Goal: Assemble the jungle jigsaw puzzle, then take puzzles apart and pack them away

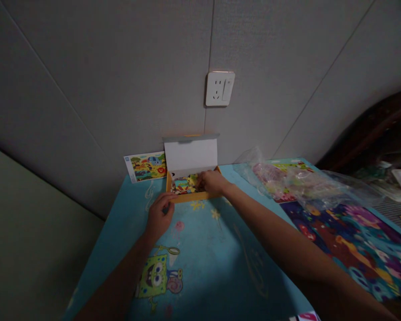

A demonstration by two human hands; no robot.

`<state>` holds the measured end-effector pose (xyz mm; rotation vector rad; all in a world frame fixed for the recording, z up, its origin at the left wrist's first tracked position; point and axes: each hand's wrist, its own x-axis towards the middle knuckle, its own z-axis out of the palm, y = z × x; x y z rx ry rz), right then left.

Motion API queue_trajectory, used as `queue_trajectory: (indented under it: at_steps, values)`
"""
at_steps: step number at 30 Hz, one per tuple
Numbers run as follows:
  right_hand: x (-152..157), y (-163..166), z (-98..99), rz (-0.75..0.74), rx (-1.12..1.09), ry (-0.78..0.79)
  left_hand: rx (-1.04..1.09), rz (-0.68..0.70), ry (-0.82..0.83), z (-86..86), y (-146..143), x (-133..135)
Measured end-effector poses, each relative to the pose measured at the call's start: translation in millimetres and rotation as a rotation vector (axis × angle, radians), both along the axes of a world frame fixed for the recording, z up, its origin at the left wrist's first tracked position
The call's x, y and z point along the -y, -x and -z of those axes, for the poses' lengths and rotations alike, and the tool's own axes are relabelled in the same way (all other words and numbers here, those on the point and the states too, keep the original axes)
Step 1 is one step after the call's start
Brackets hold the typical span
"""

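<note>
Surface: table [220, 249] w/ smooth blue cartoon-print cover, yellow sponge figure printed near the front edge. Behind it, grey panelled wall w/ a white socket plate [219, 88], square, rounded corners.

Main item: shallow rectangular cardboard box [190, 196], orange-yellow walls, at the far edge of the table against the wall. Its lid [190, 154] is a plain white flap, hinged at the rear, standing upright and resting on the wall. Inside: loose multicolour puzzle pieces [183, 184], flat card; individual shapes too small to tell.

Left of box: printed picture card [146, 166], rectangular, glossy-looking, leaning tilted against the wall, just beside the box.

Right side: crinkled clear plastic bags [287, 180], contents pinkish, lying on a flat colourful puzzle sheet [354, 240] w/ dense purple/orange print.

Left hand [159, 216]: palm down on the cover, forearm extended straight fwd, fingertips touching the box's front-left corner. Fingers lightly curled, narrow spread, pressing against the wall of the box; not wrapped round anything.

Right hand [212, 181]: arm reaches diagonally from lower right, wrist over the box's right front wall, hand inside the box on the pieces. Fingers bent down and close together; whether a piece is pinched cannot be told, fingertips hidden by the knuckles.
</note>
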<state>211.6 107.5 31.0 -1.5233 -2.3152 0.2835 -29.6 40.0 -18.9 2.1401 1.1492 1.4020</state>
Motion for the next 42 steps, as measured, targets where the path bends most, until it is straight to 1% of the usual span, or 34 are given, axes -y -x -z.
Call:
queue_trajectory:
  at_steps: [3,5,8,10,15,19,21,24,26,27,29,31,34,36,38,40,42]
  values:
    - [-0.3,-6.3,-2.0,0.05,-0.109,-0.015,0.006,-0.004,0.01,-1.0,-0.3,0.4]
    - [-5.4,-11.9,-4.8,0.159,-0.206,-0.076,0.007,-0.006,0.015,-1.5,-0.1,0.8]
    - [-15.4,-24.1,-5.6,0.374,-0.365,-0.176,0.005,-0.007,0.023,-1.6,0.4,1.0]
    - [-19.1,-31.8,-0.7,0.433,-0.46,-0.183,0.005,-0.008,0.031,-1.2,0.7,0.7]
    - [-16.2,-40.5,27.0,0.358,-0.715,-0.076,0.02,-0.009,0.055,-1.0,0.2,-0.3]
    - [-18.7,-43.4,43.1,0.343,-0.99,-0.061,0.047,-0.004,0.071,-1.1,0.6,0.0]
    - [-21.6,-44.5,46.0,0.321,-1.12,-0.069,0.071,-0.016,0.081,0.6,2.3,-1.0]
    - [-23.2,-44.4,47.2,0.249,-1.278,-0.039,0.138,-0.09,0.089,6.3,6.2,-5.6]
    - [-21.2,-43.3,48.0,0.21,-1.362,-0.001,0.219,-0.15,0.147,10.2,8.6,-9.6]
    - [-19.1,-42.7,48.8,0.199,-1.4,0.019,0.27,-0.166,0.201,11.6,9.6,-11.4]
    - [-13.2,-41.6,50.8,0.188,-1.469,0.061,0.362,-0.164,0.33,12.4,11.0,-13.8]
    - [-6.4,-40.7,52.4,0.173,-1.529,0.114,0.433,-0.141,0.417,10.8,11.8,-14.7]
    - [1.8,-39.3,52.4,0.147,-1.596,0.183,0.567,-0.118,0.472,6.4,12.0,-14.6]
    - [4.6,-37.9,51.0,0.144,-1.626,0.2,0.633,-0.106,0.494,4.1,11.4,-13.9]
    - [5.6,-36.6,49.3,0.149,-1.639,0.211,0.573,-0.096,0.505,3.5,10.1,-12.5]
    - [6.0,-35.8,48.0,0.153,-1.634,0.229,0.418,-0.09,0.474,4.7,8.2,-10.7]
    - [6.2,-35.7,47.3,0.155,-1.626,0.247,0.265,-0.089,0.408,7.0,6.3,-8.9]
